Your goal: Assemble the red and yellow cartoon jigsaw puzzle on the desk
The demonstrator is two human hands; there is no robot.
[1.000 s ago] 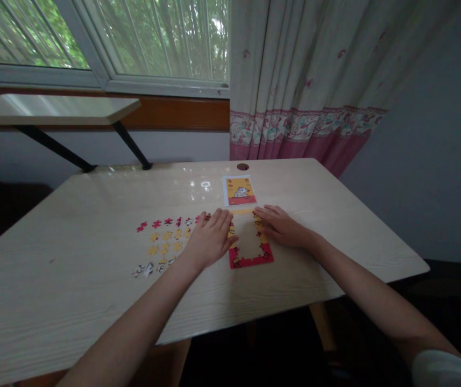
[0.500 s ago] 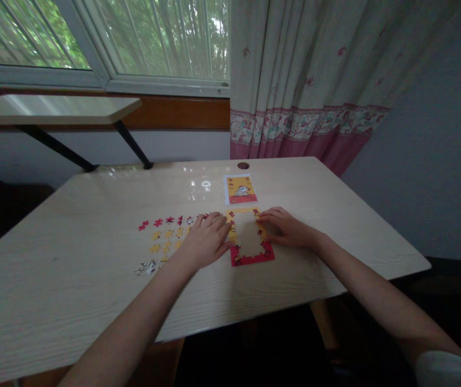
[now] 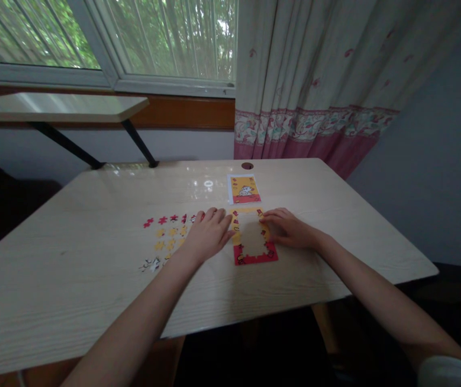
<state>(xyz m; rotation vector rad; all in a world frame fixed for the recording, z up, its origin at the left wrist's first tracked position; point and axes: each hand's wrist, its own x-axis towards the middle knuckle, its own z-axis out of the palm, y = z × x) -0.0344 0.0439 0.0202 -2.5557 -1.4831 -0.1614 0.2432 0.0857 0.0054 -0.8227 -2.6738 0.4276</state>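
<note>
A puzzle border [image 3: 256,259], yellow above and red below with a bare middle, lies flat on the table. At its left edge is my left hand [image 3: 211,234], fingers spread and thumb apart, reaching over part of the loose pieces. My right hand [image 3: 289,228] rests along the right edge with fingertips on or beside the border and the thumb held away from them. Loose puzzle pieces [image 3: 160,233] lie in rows to the left: red at the back, yellow in the middle, white and black in front. Some are hidden behind my left hand and forearm.
Just behind the border lies a picture card [image 3: 245,190] with a white animal on yellow and red. The wooden table [image 3: 105,290] has a round cable hole [image 3: 247,166] at the back. A raised shelf [image 3: 64,110] stands at the back left, and a curtain [image 3: 295,123] hangs behind.
The whole view has shifted slightly, so everything sits a little further right. Both hands keep nearly the same place beside the border, and the pieces lie as before.
</note>
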